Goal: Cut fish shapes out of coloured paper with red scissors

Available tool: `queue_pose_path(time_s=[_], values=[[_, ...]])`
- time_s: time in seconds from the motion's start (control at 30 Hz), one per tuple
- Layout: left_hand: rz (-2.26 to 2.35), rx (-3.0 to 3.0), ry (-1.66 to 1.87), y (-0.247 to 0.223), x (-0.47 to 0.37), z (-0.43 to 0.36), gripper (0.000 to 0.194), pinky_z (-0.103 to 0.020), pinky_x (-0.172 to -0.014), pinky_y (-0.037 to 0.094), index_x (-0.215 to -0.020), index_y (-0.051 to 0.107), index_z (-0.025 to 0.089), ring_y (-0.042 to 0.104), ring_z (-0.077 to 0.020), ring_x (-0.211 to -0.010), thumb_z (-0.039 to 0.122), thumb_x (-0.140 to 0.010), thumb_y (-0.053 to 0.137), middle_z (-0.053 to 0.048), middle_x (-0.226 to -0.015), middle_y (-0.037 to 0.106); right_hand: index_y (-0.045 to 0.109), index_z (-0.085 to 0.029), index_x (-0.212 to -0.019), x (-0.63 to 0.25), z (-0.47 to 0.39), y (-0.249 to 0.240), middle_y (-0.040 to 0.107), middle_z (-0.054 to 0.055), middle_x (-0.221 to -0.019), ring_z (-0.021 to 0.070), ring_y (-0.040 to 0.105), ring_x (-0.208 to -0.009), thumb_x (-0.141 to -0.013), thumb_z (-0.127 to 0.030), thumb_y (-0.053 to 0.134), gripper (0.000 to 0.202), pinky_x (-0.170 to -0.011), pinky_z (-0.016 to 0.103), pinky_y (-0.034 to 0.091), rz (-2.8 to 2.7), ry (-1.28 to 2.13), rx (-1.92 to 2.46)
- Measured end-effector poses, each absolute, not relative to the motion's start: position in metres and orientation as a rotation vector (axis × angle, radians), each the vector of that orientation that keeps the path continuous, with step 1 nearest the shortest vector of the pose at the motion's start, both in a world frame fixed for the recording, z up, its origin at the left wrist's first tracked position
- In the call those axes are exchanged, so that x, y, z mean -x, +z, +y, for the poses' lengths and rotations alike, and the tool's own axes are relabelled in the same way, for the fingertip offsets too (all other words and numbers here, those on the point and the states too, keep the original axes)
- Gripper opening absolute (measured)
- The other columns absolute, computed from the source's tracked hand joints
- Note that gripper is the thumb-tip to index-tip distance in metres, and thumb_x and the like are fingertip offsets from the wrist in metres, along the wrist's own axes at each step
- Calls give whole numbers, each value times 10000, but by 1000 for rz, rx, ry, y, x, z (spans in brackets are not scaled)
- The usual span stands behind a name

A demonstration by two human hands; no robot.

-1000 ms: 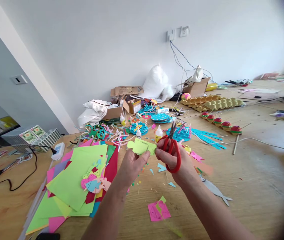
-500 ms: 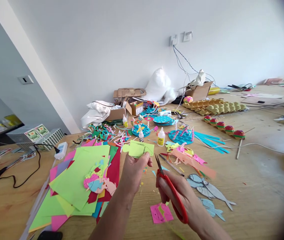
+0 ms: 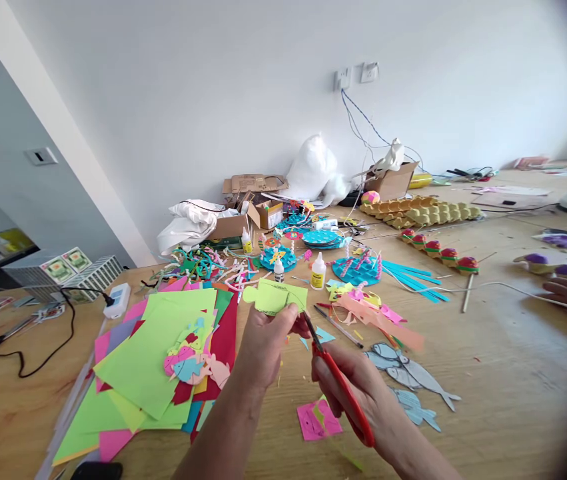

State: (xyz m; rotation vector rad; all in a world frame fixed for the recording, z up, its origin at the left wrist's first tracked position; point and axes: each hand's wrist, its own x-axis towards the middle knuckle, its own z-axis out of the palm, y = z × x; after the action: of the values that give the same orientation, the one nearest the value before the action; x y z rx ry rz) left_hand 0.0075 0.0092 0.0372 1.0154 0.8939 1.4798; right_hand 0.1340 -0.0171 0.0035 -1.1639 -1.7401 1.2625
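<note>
Bottle [image 3: 318,275] label and dark marks on green paper [image 3: 269,293]: too small to read. Paper's above the worktop [image 3: 506,380], long axis roughly left-right. Left hand [image 3: 264,341]: grip closed, pinching paper. Right hand [image 3: 358,380]: grip closed round red-handled scissors [image 3: 339,379], tips up-left at paper's right end.

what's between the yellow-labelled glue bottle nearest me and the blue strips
In the head view, a blue base with pink twisted stems sits between bottle and strips.

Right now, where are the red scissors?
Head view, low, right of centre: red scissors in the right hand, tips beside the green paper in the left hand.
</note>
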Motion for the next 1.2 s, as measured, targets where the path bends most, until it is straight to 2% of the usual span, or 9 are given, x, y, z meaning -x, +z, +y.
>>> queue_pose_path(time_s=[0.4, 0.8, 1.2], values=[[924, -1033, 1438, 40, -9, 8, 101, -214, -499, 465, -598, 602, 143, 563, -102, -482, 216, -663, 576, 8, -533, 613, 390, -204, -591, -139, -18, -1, 367, -55, -458, 93, 366, -433, -850, -525, 386, 413, -409, 211, 257, -1727, 1286, 1146], [924, -1045, 1380, 38, -7, 7, 101, -231, -517, 469, -613, 600, 139, 565, -107, -502, 231, -653, 587, 8, -543, 603, 337, -216, -570, -142, -18, 2, 343, -57, -444, 91, 344, -421, -827, -477, 392, 371, -401, 214, 238, -1772, 1248, 1176], [891, -1030, 1331, 37, -7, 8, 97, -233, -518, 478, -635, 603, 139, 571, -109, -510, 231, -663, 599, 4, -576, 610, 348, -215, -580, -146, -21, -4, 335, -59, -467, 88, 347, -422, -841, -510, 382, 396, -396, 203, 244, -1751, 1265, 1168]])
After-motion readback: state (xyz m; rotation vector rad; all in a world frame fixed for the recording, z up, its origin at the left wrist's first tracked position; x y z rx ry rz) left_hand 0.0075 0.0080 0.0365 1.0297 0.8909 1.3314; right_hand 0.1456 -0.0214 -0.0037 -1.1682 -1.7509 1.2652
